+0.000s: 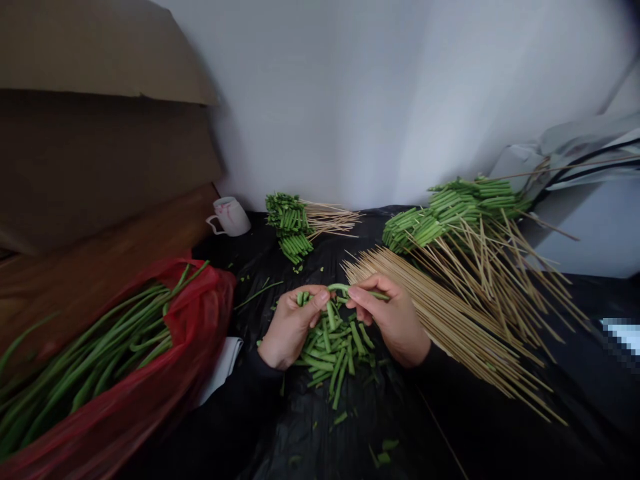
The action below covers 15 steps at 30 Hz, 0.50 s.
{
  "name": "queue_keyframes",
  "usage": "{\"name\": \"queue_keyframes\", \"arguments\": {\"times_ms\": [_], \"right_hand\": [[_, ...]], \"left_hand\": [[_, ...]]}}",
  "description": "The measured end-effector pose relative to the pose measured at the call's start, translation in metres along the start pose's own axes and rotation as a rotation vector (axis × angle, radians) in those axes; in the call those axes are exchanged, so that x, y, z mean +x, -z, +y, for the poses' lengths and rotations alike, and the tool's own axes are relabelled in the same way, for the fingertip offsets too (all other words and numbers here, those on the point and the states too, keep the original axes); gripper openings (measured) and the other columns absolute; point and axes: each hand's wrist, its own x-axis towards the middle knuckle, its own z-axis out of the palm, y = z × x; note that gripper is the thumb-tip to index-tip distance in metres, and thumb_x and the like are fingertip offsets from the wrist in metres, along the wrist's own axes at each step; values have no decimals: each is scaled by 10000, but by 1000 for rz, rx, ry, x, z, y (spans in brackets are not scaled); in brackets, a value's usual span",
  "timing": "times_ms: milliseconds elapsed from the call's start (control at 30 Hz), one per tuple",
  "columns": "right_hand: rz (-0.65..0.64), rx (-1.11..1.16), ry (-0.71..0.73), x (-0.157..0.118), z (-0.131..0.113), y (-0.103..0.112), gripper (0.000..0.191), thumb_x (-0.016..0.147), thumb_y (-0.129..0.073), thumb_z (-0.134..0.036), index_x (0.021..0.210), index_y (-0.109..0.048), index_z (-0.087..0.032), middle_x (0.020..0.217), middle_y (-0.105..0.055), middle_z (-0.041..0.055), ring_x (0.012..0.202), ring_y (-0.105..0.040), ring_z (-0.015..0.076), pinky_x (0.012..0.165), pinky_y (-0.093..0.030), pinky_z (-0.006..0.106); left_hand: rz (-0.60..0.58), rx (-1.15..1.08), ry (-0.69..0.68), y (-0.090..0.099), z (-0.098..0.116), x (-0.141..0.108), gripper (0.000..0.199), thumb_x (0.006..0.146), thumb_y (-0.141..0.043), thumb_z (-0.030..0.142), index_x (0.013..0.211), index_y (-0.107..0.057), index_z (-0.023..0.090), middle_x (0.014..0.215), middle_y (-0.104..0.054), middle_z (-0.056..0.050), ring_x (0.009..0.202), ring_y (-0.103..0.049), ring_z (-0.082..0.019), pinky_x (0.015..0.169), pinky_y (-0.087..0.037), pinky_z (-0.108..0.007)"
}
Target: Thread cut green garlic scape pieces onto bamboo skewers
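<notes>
as left hand [294, 327] pinches bean [339, 287], right hand [395, 320] opposite

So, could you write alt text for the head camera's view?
A left hand and right hand hold a green bean over cut pieces on black plastic. Bare sticks and skewered beans lie right, a smaller skewered bunch and mug behind, a red bag of long beans left.

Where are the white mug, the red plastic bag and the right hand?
White ceramic-looking mug [233, 217]: head view, on its body.
Red translucent plastic bag [193, 327]: head view, on its side.
Bare right hand [399, 325]: head view, mid-hand.
</notes>
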Motion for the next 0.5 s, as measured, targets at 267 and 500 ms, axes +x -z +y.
{"name": "queue_keyframes", "arguments": {"times_ms": [267, 500], "right_hand": [[-63, -87, -52, -3, 2, -5, 268, 748, -684, -443, 799, -614, -190, 689, -694, 17, 499, -545, 102, 487, -426, 244], [-164, -181, -76, -3, 2, -4, 289, 776, -644, -473, 816, -632, -187, 707, -700, 32, 518, -558, 116, 487, -436, 249]], "left_hand": [[56, -115, 12, 4, 2, 5, 244, 706, -777, 335, 716, -650, 127, 506, -456, 65, 428, -257, -30, 430, -146, -209], [123, -147, -16, 5, 1, 8, 255, 678, -797, 324, 697, -651, 116, 497, -408, 75, 421, -250, -19, 407, -149, -186]]}}
